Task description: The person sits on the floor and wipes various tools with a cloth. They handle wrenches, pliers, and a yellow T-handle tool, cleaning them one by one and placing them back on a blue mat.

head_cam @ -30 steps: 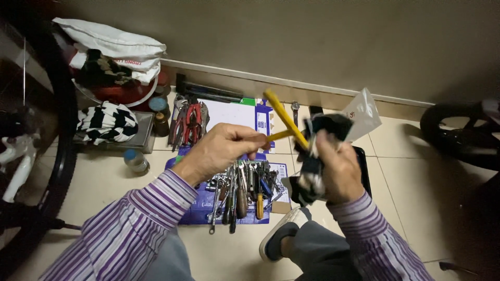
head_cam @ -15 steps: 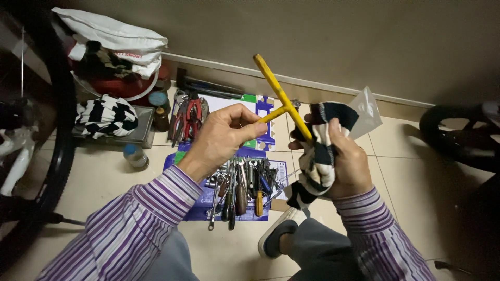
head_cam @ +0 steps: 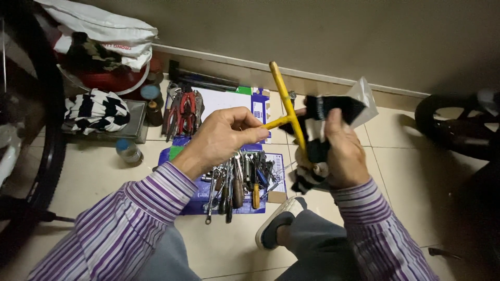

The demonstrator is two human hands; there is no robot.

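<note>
My left hand [head_cam: 225, 136] pinches one arm of a yellow T-shaped wrench [head_cam: 286, 106], held in the air above the floor. My right hand [head_cam: 342, 152] grips a black and white rag [head_cam: 319, 136] wrapped around the lower end of the wrench's long bar. A clear plastic bag [head_cam: 363, 97] sticks out behind the rag. Both arms wear purple striped sleeves.
Several hand tools [head_cam: 239, 182] lie on a flattened blue and white cardboard sheet [head_cam: 227, 101] on the tiled floor. Red-handled pliers [head_cam: 186, 108] lie at its far end. A bicycle wheel [head_cam: 31, 135] stands left, a tyre [head_cam: 453, 130] right. My shoe [head_cam: 276, 226] rests below.
The wrench has swung so its long bar stands steeper. My right hand has slid the rag down along the bar toward its lower end. The view has shifted slightly.
</note>
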